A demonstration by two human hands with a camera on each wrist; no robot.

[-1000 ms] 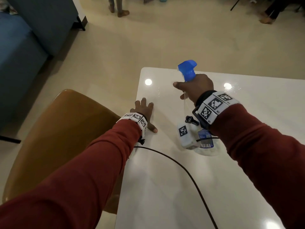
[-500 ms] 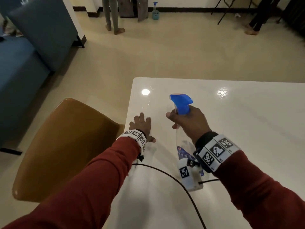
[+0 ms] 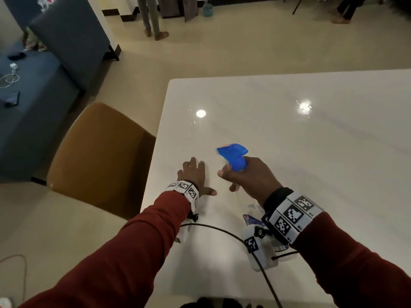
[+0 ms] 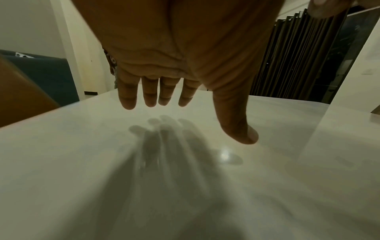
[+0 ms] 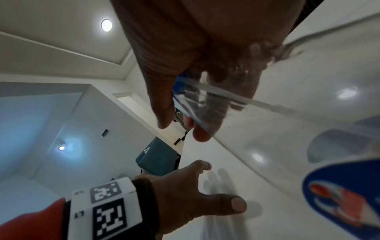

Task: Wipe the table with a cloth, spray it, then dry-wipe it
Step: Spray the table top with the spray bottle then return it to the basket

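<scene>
My right hand grips the neck of a clear spray bottle with a blue trigger head, held tilted over the white table, nozzle pointing away to the left. In the right wrist view the clear bottle with its blue label runs under my curled fingers. My left hand lies flat near the table's left edge, fingers straight. In the left wrist view the left hand hovers just above the table, empty. Fine droplets glint near the far left of the table. No cloth is in view.
A tan chair stands against the table's left edge. A black cable runs across the near part of the table. A blue sofa is at the far left. People's legs stand on the floor beyond.
The right hand has brought the bottle down and closer to me, now lower over the table beside the left hand. The left hand has stayed flat at the left edge.
</scene>
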